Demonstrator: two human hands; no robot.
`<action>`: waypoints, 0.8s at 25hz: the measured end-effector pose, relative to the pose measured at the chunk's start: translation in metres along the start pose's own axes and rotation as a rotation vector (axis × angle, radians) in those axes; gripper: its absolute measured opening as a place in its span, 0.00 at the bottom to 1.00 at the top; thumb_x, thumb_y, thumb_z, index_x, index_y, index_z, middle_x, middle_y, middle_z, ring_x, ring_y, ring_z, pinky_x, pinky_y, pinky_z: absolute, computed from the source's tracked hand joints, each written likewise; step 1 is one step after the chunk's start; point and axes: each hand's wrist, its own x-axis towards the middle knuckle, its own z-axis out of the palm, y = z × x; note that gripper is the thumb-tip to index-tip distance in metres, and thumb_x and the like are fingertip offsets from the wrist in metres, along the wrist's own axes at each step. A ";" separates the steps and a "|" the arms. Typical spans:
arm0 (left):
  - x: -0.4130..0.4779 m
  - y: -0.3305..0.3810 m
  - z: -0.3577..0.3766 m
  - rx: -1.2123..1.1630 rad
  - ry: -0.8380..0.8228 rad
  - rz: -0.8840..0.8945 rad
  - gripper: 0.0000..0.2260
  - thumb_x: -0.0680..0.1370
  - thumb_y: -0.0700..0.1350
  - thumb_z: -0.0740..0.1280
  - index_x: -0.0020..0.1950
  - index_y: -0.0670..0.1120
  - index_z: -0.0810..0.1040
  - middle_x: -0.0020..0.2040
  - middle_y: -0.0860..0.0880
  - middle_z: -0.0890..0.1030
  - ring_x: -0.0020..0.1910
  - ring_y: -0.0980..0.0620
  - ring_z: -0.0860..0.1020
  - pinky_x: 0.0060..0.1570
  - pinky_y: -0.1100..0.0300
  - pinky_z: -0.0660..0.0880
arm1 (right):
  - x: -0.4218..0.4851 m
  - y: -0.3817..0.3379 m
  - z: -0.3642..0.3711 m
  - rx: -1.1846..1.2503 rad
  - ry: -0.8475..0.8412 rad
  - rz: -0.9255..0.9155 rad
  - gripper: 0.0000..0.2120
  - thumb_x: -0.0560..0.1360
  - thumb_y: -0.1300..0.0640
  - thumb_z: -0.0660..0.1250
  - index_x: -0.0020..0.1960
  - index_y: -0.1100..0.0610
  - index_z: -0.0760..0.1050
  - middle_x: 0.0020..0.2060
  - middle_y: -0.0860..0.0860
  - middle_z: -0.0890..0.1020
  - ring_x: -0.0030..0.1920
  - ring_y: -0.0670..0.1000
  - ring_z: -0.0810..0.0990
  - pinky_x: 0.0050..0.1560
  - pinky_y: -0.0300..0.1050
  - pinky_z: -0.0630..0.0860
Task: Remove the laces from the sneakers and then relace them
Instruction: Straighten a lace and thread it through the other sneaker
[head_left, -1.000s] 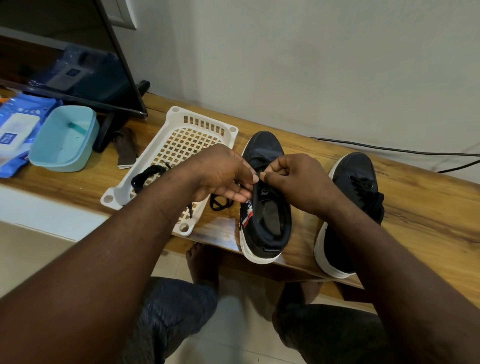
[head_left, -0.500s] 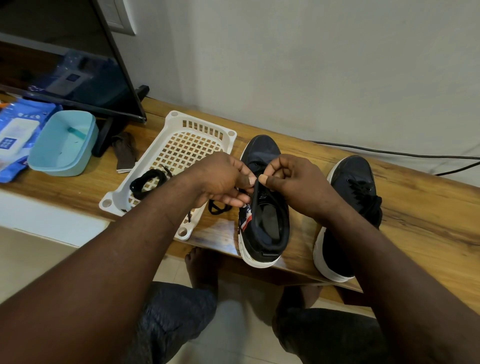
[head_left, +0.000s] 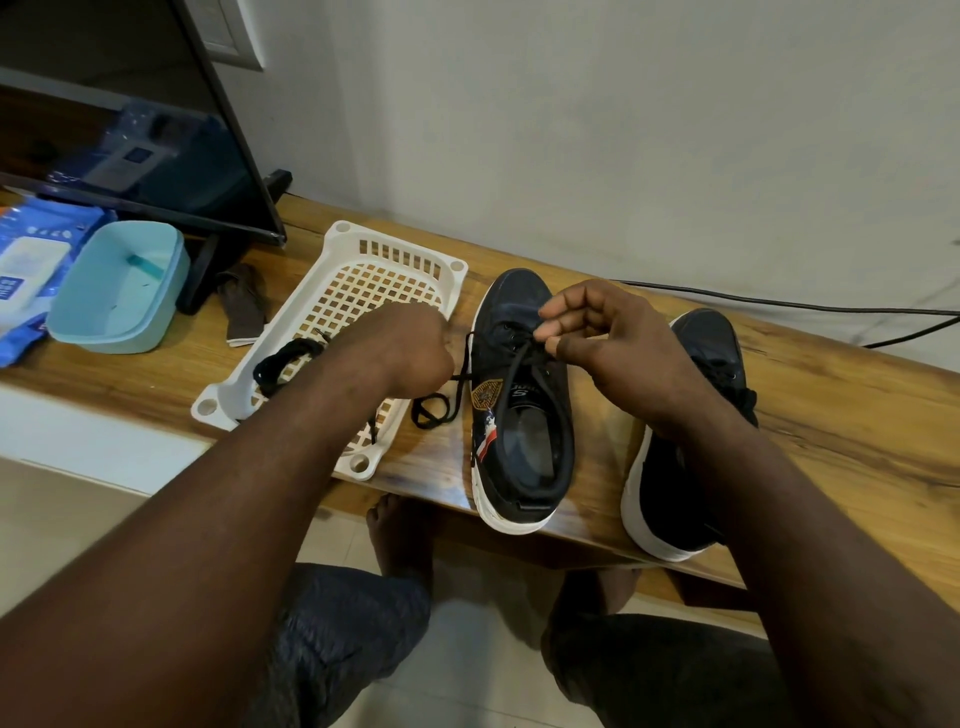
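- From my remote feed: R hand (head_left: 613, 338) hovered over the toe half of the black canvas sneaker w/ white sole (head_left: 519, 410). Thumb + fingertips pinched the thin black lace (head_left: 516, 366) right by the front eyelets.
- L hand (head_left: 405, 353) was balled up just left of that shoe. One strand of the same lace ran into the fist, so gripped afaict. The slack looped on the wooden bench top (head_left: 831, 415).
- Second black sneaker (head_left: 696, 353) sat just right of the first, partly behind the R forearm, laces in.
- White plastic lattice basket (head_left: 343, 249) sat left of the shoes, w/ a coiled black lace (head_left: 283, 358) inside.
- Pale teal plastic tub (head_left: 119, 291) was further left, beside a blue wipes pack (head_left: 21, 270).
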 end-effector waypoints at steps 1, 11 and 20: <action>-0.001 0.003 0.000 -0.149 -0.030 0.057 0.06 0.80 0.40 0.69 0.55 0.48 0.81 0.48 0.49 0.81 0.47 0.50 0.78 0.46 0.54 0.74 | 0.000 0.000 -0.002 0.008 0.017 0.007 0.11 0.77 0.65 0.72 0.55 0.52 0.80 0.46 0.50 0.87 0.48 0.50 0.86 0.51 0.42 0.81; 0.001 0.009 0.010 -0.075 -0.022 0.113 0.04 0.79 0.42 0.70 0.50 0.49 0.85 0.43 0.51 0.83 0.44 0.52 0.80 0.48 0.54 0.79 | -0.001 0.001 -0.001 -0.199 -0.135 0.100 0.19 0.70 0.47 0.82 0.56 0.44 0.77 0.41 0.48 0.80 0.41 0.48 0.78 0.47 0.55 0.79; -0.007 0.019 0.006 -0.336 -0.053 0.252 0.04 0.77 0.41 0.75 0.49 0.51 0.84 0.42 0.53 0.83 0.42 0.54 0.81 0.45 0.59 0.76 | -0.005 -0.003 -0.001 -0.217 -0.173 0.143 0.32 0.70 0.48 0.82 0.68 0.43 0.69 0.45 0.50 0.83 0.42 0.50 0.83 0.49 0.55 0.82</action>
